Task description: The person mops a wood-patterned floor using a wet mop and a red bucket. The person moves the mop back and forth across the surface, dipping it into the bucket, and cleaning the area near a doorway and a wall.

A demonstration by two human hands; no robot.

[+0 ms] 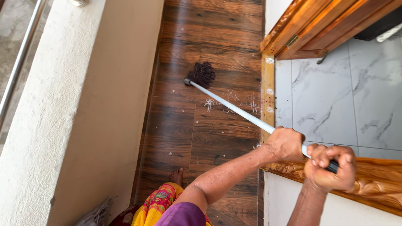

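White-handled mop (234, 108), dark stringy head

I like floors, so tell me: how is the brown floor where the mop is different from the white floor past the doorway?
The brown floor looks like dark wood planks; the white floor is pale marble-look tile with grey veins. The brown floor carries white chalk-like marks and specks; the white floor looks clean. The mop head rests on the brown floor, not the white one. Both are smooth, hard floors, meeting at the wooden door frame.
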